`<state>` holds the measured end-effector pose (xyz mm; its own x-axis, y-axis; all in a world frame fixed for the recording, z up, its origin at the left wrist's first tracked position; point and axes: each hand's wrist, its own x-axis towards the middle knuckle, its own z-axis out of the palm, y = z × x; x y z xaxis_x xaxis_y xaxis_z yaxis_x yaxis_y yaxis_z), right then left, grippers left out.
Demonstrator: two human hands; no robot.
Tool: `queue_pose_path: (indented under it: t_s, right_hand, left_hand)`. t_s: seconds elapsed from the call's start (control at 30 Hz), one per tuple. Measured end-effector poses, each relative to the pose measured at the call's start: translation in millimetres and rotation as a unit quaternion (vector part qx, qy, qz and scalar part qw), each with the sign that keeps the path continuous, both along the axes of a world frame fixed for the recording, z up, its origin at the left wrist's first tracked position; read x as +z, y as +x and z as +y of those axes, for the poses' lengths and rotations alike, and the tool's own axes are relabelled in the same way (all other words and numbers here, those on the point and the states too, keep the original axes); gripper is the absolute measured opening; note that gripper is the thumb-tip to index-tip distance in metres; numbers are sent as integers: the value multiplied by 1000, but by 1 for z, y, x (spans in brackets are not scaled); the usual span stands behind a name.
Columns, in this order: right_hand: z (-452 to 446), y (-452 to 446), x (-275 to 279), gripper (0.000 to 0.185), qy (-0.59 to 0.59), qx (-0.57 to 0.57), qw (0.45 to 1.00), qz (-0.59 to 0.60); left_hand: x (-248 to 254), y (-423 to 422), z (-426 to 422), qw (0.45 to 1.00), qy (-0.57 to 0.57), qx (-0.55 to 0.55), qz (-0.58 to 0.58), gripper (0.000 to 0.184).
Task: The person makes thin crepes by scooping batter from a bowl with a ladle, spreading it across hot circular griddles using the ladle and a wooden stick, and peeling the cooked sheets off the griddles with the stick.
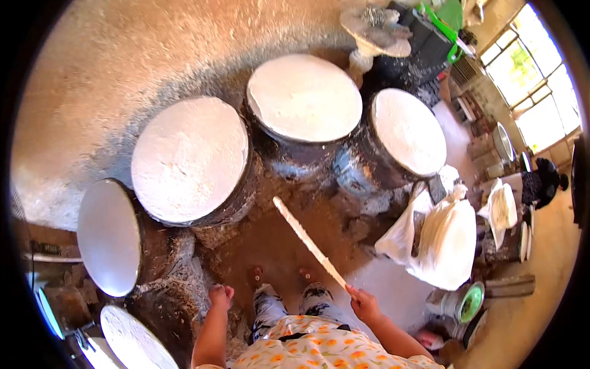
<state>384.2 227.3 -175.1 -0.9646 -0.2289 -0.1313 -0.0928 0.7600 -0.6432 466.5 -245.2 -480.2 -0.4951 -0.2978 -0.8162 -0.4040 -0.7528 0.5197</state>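
My right hand [364,305] is closed round the lower end of a long wooden stick [310,244]. The stick is coated with pale, lumpy stuff and points forward and to the left over the brown floor. With its fingers curled in, my left hand [221,296] hangs at the left and shows nothing in it. Ahead stand dark drums with white, rough, filled tops: a left drum [190,160], a middle drum [304,98] and a right drum [409,131]. The stick touches none of them.
Nearer on the left are a smooth pale round top [109,237] and another white-topped vessel [134,341]. Bulging white sacks [445,243] stand at the right, by a bucket with a green inside [471,303]. A pedestal [375,34] rises behind the drums.
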Motion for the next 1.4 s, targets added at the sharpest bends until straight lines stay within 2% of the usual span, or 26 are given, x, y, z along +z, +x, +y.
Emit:
queue_pose_path:
  t_s: [0.03, 0.07, 0.1, 0.13, 0.23, 0.27, 0.3, 0.33, 0.37, 0.47, 0.53, 0.57, 0.7, 0.77, 0.8, 0.83, 0.87, 0.9, 0.97, 1.07, 1.17, 1.23, 1.27, 1.3, 1.33, 1.4]
  right_hand:
    - [7, -18, 3, 58, -17, -13, 1000, 10]
    - [15, -38, 4, 59, -33, -25, 999, 20]
    - [28, -61, -16, 60, -57, -7, 993, 104]
    - [40, -89, -19, 47, -46, 2, 993, 105]
    - [46, -181, 13, 52, -11, 30, 994, 100]
    - [39, -209, 18, 53, -91, 25, 982, 164]
    - [38, -238, 18, 54, -74, 23, 987, 140]
    - [34, -266, 17, 56, -62, 51, 976, 204]
    - [25, -290, 26, 59, 43, 45, 986, 157]
    - [-17, -333, 64, 60, 207, 67, 972, 84]
    - [-33, -360, 51, 61, 144, 75, 985, 63]
    - [-38, -372, 39, 63, 88, 117, 984, 100]
    - [-58, -332, 75, 58, 107, 161, 977, 87]
    - [-61, -296, 94, 59, 77, 181, 978, 67]
    - [-48, -299, 67, 61, -43, 243, 962, 117]
    - [-35, -289, 59, 63, -28, 228, 967, 109]
    - [-34, -280, 48, 65, -33, 228, 966, 115]
    - [-27, -271, 36, 68, -33, 215, 968, 123]
    - [-15, -271, -11, 70, 22, 171, 978, 116]
    - [-73, -197, 2, 70, -107, 188, 971, 104]
    - [-137, -144, 35, 63, -115, 302, 937, 128]
    - [-176, -115, 55, 62, -123, 342, 922, 133]
    - [-192, -102, 65, 62, -123, 360, 914, 140]
    - [-207, -92, 69, 59, -148, 376, 905, 134]
    - [-220, -80, 79, 59, -148, 383, 901, 140]
    - [-239, -48, 105, 54, -128, 434, 875, 171]
  left_hand:
    - [26, 5, 18, 1000, -10, 15, 10, 11]
    - [61, 9, 38, 998, -33, 11, -43, 12]
    - [88, 14, 55, 994, -53, 8, -99, 13]
    - [98, 30, 69, 994, -60, 23, -93, 13]
    - [127, 88, 116, 990, -78, 69, -93, 7]
    - [154, 102, 138, 986, -76, 92, -120, 6]
    - [168, 116, 155, 980, -73, 116, -147, 9]
    - [150, 152, 163, 981, -86, 68, -160, 13]
    - [129, 189, 171, 980, -99, 19, -172, 18]
    - [152, 238, 222, 962, -108, 18, -250, 12]
    - [162, 261, 255, 955, -93, 69, -272, 8]
    - [165, 270, 269, 952, -86, 102, -275, 7]
    - [170, 295, 311, 933, -37, 255, -251, 8]
    - [169, 302, 335, 896, 20, 383, -223, 11]
    - [170, 304, 341, 866, 54, 455, -201, 13]
    - [169, 306, 342, 815, 102, 545, -167, 13]
    - [159, 318, 348, 825, 96, 551, -79, 13]
    - [156, 324, 345, 806, 111, 576, -79, 13]
    - [182, 329, 331, 746, 147, 649, -24, 27]
    - [198, 344, 295, 708, 135, 685, 104, 50]
    - [223, 337, 230, 661, 166, 689, 245, 76]
    - [205, 327, 182, 628, 202, 664, 351, 95]
    - [208, 315, 154, 604, 233, 681, 342, 94]
    - [214, 304, 133, 619, 182, 701, 302, 79]
    - [201, 302, 117, 613, 183, 703, 309, 79]
    - [158, 303, 86, 548, 133, 757, 330, 54]
